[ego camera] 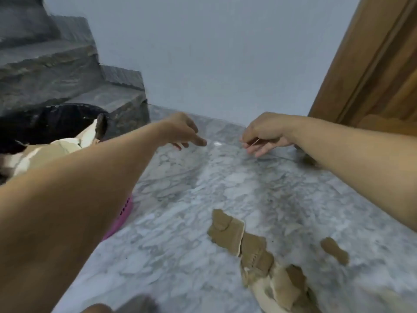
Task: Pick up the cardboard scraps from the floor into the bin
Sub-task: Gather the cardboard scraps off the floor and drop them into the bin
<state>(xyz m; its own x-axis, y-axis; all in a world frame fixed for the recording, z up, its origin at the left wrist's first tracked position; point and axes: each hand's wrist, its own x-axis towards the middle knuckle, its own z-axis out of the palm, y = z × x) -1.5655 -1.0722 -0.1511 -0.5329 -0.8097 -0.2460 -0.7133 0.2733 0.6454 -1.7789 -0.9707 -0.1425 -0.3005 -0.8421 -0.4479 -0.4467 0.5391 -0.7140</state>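
View from my head, facing forward and down over the marble floor (180,245), close above it; the stairs (56,71) rise beyond its far left.

1. Both arms bare, stretched forward, forearms converging toward mid-frame.
2. Left forearm enters from lower left, fills much of that corner, runs diagonally up to the wrist.
3. Left hand (182,132) palm down, fingers loosely extended, pointing right; nothing seen in it.
4. Right forearm enters from right edge, angled up and left.
5. Right hand (265,135) wrist bent, fingers loosely curled and drooping; thumb and forefinger seem to pinch something thin, too blurred to tell.
6. Hands apart, roughly level.
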